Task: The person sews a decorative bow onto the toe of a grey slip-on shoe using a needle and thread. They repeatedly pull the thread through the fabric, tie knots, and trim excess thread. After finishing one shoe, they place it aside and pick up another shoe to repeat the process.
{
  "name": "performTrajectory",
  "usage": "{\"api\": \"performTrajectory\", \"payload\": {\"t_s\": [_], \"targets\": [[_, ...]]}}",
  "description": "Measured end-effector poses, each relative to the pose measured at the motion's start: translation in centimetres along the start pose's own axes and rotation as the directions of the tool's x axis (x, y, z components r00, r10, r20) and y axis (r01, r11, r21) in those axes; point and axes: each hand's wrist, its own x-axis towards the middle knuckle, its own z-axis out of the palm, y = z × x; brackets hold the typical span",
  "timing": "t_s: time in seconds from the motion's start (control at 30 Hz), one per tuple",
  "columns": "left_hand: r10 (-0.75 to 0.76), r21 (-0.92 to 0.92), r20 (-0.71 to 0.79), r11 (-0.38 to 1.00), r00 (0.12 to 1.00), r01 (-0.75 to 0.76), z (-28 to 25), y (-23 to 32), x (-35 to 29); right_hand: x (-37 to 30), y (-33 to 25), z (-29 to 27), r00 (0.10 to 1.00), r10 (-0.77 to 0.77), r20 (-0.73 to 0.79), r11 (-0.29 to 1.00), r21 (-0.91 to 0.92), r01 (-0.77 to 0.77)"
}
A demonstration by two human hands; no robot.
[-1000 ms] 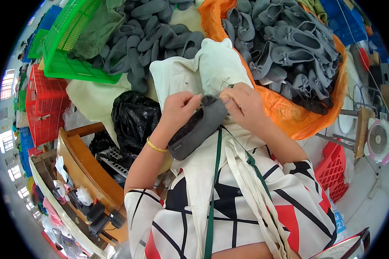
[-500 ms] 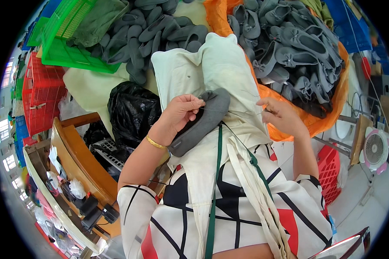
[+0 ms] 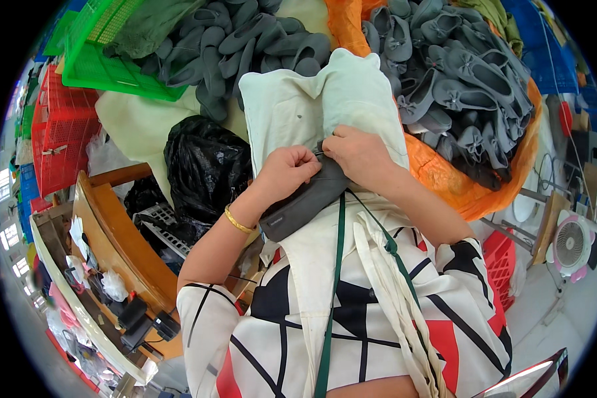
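shoe [image 3: 303, 202]: dark grey, soft, slipper-like, tilted with its far end pinched between both hands and its near end dropping below the left hand
cloth [image 3: 325, 109]: pale cream, lumpy, spread just beyond the hands, touching the right hand's knuckles

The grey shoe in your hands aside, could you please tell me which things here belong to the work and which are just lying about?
In the work:
- left hand and right hand, both gripping the grey shoe
- pale cloth beneath it
- grey shoe piles on the orange sheet and by the green crate

Lying about:
- black plastic bag
- red crate
- small fan
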Motion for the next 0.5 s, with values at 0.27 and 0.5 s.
{"api": "performTrajectory", "payload": {"t_s": [0.27, 0.5], "targets": [[-0.139, -0.264, 0.019, 0.954, 0.99, 0.139, -1.0, -2.2, 1.6, 0.3, 0.2, 0.9, 1.0, 0.022, 0.013, 0.99, 0.141, -0.024], [-0.146, -0.389, 0.044, 0.909, 0.988, 0.152, -0.7, -2.3, 1.6, -0.1, 0.8, 1.4, 0.911, 0.395, 0.116, 0.517, 0.792, -0.325]]}}
